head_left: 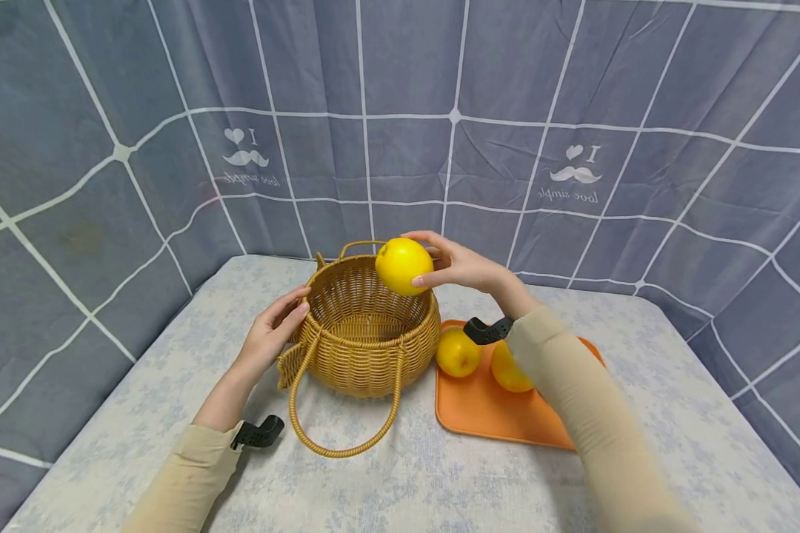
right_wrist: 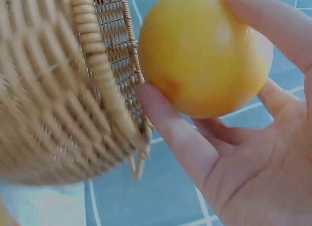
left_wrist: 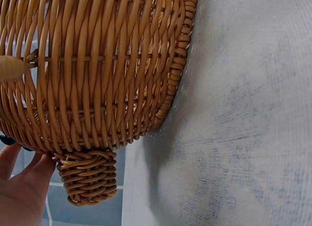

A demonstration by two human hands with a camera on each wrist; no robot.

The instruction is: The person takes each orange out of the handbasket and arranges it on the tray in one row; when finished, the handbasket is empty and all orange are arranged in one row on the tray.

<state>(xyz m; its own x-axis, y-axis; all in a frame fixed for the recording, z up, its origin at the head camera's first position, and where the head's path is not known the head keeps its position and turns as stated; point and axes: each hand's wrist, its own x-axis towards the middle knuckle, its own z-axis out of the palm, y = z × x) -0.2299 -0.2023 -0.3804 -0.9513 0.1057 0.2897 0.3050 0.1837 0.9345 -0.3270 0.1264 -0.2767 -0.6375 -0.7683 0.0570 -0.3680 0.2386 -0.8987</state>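
A round woven wicker basket stands upright on the table, its inside floor visible. My left hand holds its left rim; in the left wrist view, that hand shows at the lower left against the wicker side. Above the basket's right rim, my right hand grips a round yellow-orange fruit between thumb and fingers. In the right wrist view, the fruit is beside the basket's rim, clear of its inside wall.
Right of the basket lies an orange tray bearing similar fruits, one near its left edge and another partly hidden by my right sleeve. A basket handle hangs down in front. Behind the table hangs a grey-blue checked curtain.
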